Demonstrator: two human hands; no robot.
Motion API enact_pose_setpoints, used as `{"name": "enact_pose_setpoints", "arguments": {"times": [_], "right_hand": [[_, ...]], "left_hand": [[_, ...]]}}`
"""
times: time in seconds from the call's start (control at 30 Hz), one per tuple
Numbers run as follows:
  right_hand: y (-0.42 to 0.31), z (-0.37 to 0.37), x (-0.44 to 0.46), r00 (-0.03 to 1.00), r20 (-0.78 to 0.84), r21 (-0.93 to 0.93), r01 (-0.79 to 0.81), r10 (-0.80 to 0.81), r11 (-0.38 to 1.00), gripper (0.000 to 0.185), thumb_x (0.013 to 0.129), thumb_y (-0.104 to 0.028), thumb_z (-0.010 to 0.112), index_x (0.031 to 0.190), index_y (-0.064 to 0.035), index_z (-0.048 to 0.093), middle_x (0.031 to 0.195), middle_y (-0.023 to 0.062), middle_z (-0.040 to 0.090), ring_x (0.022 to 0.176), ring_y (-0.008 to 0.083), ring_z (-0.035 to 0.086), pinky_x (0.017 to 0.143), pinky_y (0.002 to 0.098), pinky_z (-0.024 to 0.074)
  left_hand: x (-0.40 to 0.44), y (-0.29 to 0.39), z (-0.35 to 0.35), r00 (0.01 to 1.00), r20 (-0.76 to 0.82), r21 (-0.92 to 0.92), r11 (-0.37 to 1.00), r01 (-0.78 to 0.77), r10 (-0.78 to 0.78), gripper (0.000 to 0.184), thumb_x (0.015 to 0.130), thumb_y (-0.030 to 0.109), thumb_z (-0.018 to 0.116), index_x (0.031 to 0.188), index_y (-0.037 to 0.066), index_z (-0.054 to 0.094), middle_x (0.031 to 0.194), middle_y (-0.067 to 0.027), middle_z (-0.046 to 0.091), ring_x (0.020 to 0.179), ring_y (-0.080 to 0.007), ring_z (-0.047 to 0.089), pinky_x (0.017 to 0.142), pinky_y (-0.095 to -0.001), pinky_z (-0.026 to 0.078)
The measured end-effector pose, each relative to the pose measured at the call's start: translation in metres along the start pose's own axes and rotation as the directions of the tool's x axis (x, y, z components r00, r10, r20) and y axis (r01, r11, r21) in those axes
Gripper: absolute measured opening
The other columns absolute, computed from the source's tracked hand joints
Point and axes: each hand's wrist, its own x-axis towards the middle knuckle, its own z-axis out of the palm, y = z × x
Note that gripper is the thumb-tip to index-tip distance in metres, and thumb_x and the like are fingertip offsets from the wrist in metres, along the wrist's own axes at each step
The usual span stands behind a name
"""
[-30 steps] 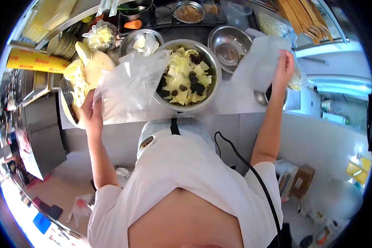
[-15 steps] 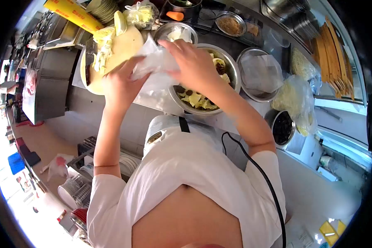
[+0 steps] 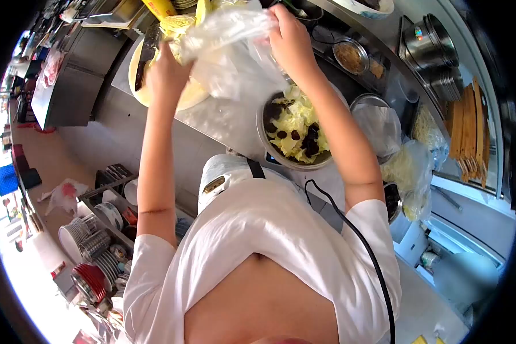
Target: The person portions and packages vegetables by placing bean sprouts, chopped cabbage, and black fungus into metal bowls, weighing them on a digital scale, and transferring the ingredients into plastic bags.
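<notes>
A clear plastic bag (image 3: 229, 63) is stretched out between my two hands, over the counter. My left hand (image 3: 169, 71) is closed on one side of it, above the round cutting board (image 3: 194, 98). My right hand (image 3: 292, 43) pinches the opposite upper edge. Below the right forearm stands a metal bowl (image 3: 261, 123) with chopped cabbage (image 3: 304, 109) and dark, roundish pieces (image 3: 310, 142) in it. Part of the bowl's right rim is behind the forearm. Cut cabbage (image 3: 178, 23) lies on the board, partly behind the bag.
Right of the bowl, a metal dish holds a white sheet (image 3: 378, 123). Bagged noodle-like strands (image 3: 404, 166) lie farther right. A bowl of brown crumbs (image 3: 350, 57) sits at the back. Stacked dishes (image 3: 77, 238) stand on a lower-left rack. A black cable (image 3: 350, 221) hangs by my right side.
My hands have moved apart and upward, and the bunched plastic bag is now spread wide. More of the bowl's contents show. The view has shifted somewhat.
</notes>
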Motion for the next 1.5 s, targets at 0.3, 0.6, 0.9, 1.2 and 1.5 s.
{"name": "enact_pose_setpoints", "arguments": {"times": [0.3, 0.6, 0.9, 1.2, 1.5], "right_hand": [[0.069, -0.017, 0.015, 0.968, -0.100, -0.177, 0.212, -0.231, 0.961, 0.023, 0.078, -0.004, 0.050, 0.101, -0.0027, 0.050, 0.095, 0.0186, 0.057, 0.089, 0.0347, 0.056, 0.072, 0.0404, 0.0466], [0.212, -0.050, -0.082, 0.708, 0.539, -0.346, -0.309, 0.457, 0.886, 0.033, 0.081, -0.013, 0.053, 0.113, -0.0038, 0.053, 0.104, 0.0195, 0.058, 0.098, 0.0337, 0.055, 0.078, 0.0404, 0.0451], [0.226, -0.103, -0.158, 0.788, 0.482, -0.422, -0.174, 0.383, 0.890, 0.036, 0.083, -0.013, 0.049, 0.119, -0.0077, 0.047, 0.084, 0.0230, 0.061, 0.078, 0.0403, 0.058, 0.066, 0.0477, 0.0458], [0.192, -0.137, -0.222, 0.719, 0.304, -0.558, -0.398, 0.626, 0.728, 0.036, 0.083, -0.008, 0.048, 0.118, -0.0088, 0.043, 0.086, 0.0263, 0.058, 0.079, 0.0434, 0.056, 0.064, 0.0489, 0.0441], [0.184, -0.155, -0.184, 0.563, 0.395, -0.564, -0.476, 0.726, 0.675, 0.033, 0.085, -0.012, 0.042, 0.117, -0.0042, 0.048, 0.104, 0.0246, 0.056, 0.096, 0.0399, 0.054, 0.081, 0.0439, 0.0426]], "left_hand": [[0.006, 0.002, 0.052, 0.898, -0.372, -0.138, 0.943, -0.302, 0.233, 0.030, 0.074, 0.015, 0.058, 0.100, 0.011, 0.044, 0.094, -0.0099, 0.052, 0.079, -0.0298, 0.058, 0.063, -0.0399, 0.047], [-0.064, 0.012, 0.175, 0.781, 0.093, 0.092, 0.776, -0.624, 0.617, 0.046, 0.073, 0.008, 0.054, 0.118, 0.014, 0.045, 0.104, -0.0103, 0.049, 0.098, -0.0257, 0.050, 0.089, -0.0419, 0.037], [-0.118, 0.002, 0.184, 0.907, 0.244, -0.271, 0.922, -0.276, 0.344, 0.031, 0.071, 0.007, 0.061, 0.097, 0.007, 0.045, 0.090, -0.0121, 0.057, 0.081, -0.0341, 0.057, 0.066, -0.0401, 0.047], [-0.154, -0.006, 0.177, 0.767, 0.229, -0.625, 0.694, -0.357, 0.600, 0.018, 0.073, 0.002, 0.055, 0.090, 0.003, 0.047, 0.084, -0.0127, 0.052, 0.078, -0.0329, 0.053, 0.069, -0.0380, 0.046], [-0.158, 0.000, 0.173, 0.824, 0.483, -0.810, 0.507, 0.293, 0.295, 0.010, 0.079, -0.001, 0.049, 0.087, 0.003, 0.045, 0.077, -0.0061, 0.051, 0.069, -0.0107, 0.048, 0.061, -0.0269, 0.042]]}}
